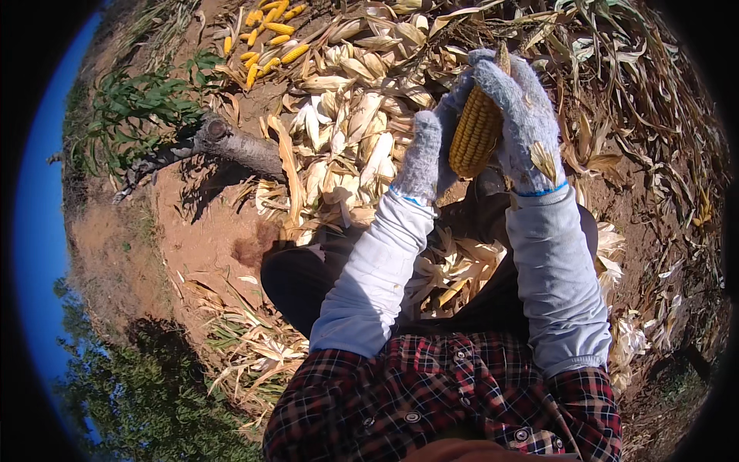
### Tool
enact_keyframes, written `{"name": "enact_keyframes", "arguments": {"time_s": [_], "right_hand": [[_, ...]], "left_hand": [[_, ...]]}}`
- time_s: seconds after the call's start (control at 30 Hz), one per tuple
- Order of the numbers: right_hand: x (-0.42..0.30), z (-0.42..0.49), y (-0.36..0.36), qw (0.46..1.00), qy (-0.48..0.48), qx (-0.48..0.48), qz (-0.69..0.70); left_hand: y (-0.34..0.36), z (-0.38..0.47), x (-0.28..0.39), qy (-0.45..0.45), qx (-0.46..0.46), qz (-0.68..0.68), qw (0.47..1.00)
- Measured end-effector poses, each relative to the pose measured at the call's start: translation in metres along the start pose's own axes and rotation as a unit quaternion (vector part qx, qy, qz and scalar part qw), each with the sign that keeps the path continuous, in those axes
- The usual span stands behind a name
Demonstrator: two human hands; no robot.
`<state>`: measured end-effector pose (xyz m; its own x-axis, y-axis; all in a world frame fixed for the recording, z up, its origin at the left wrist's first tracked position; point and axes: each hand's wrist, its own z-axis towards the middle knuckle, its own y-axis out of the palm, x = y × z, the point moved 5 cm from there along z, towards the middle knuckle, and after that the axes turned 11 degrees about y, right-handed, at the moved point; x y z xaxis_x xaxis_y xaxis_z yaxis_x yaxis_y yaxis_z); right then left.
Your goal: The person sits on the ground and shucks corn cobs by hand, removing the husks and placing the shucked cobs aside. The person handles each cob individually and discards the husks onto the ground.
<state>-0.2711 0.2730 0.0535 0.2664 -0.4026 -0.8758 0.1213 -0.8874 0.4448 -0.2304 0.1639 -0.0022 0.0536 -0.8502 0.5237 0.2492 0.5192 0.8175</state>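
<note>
A bare yellow corn cob [474, 136] stands tilted between my two hands, in front of my crossed legs. My left hand [430, 144], in a whitish knit glove, lies along the cob's left side, its thumb apart from the cob and its fingers partly hidden behind it. Around the cob's upper right side is my right hand [519, 110], gloved the same way, with its fingers near the cob's pointed top. A scrap of dry husk [543, 161] clings to the back of the right glove. Pale dry corn husks [358, 127] lie beneath and beyond the hands.
A pile of husked yellow corn cobs [268, 40] lies on the soil at the upper left. A cut tree stump [239, 144] rises left of the husks, near a leafy green plant [138, 110]. Dry corn stalks [641, 86] cover the ground at the right.
</note>
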Motion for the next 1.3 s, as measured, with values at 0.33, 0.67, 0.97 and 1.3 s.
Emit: {"name": "enact_keyframes", "arguments": {"time_s": [0.33, 0.67, 0.97, 1.3], "right_hand": [[-0.001, -0.001, 0.008, 0.866, -0.216, 0.07, -0.446], [0.065, -0.054, 0.062, 0.663, -0.053, -0.322, -0.674], [0.105, -0.094, 0.071, 0.742, 0.011, -0.417, -0.524], [0.146, -0.114, 0.075, 0.896, 0.061, -0.439, 0.012]], "left_hand": [[-0.158, -0.097, 0.006, -0.401, -0.233, 0.656, 0.596], [-0.294, 0.004, 0.256, 0.086, 0.425, 0.424, 0.795], [-0.396, -0.093, 0.001, -0.378, 0.107, 0.711, 0.583], [-0.39, -0.139, -0.111, -0.434, 0.265, 0.645, 0.57]]}}
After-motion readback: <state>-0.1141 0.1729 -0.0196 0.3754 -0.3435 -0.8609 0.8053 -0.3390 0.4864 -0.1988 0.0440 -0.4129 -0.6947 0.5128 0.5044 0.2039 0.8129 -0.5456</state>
